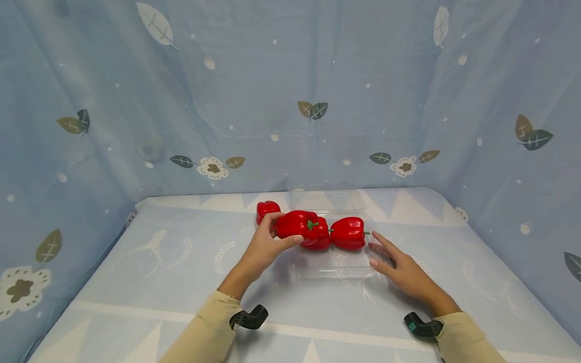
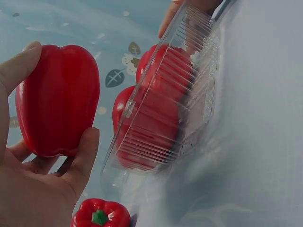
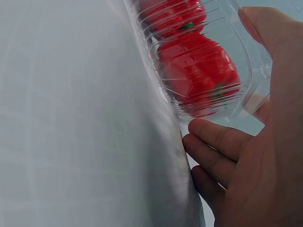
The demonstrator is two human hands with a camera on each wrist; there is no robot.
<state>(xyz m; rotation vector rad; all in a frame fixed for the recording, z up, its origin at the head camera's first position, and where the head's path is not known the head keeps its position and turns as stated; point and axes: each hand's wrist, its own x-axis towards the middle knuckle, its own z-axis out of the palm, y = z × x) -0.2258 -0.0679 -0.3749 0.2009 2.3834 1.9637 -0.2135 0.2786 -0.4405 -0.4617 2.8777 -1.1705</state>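
Observation:
My left hand [image 1: 267, 248] grips a red bell pepper [image 1: 292, 225] with a green stem, thumb on one side and fingers on the other. It is held up by the left end of a clear plastic clamshell box [image 1: 349, 270]. Two more red peppers lie in the box: one [image 1: 348, 236] on the right, another [image 1: 324, 240] partly hidden behind the held one. At the box's right end is my right hand [image 1: 404, 271], its fingers loosely extended. In the right wrist view its thumb [image 3: 258, 21] lies along the rim and the other fingers lie by the base.
The box's transparent lid [image 1: 324, 200] stands open at the back, near the curtain [image 1: 254, 91]. Another red pepper [image 1: 267, 208] lies on the table beyond my left hand, left of the box. A pale blue and white patterned cloth [image 1: 159, 282] covers the table.

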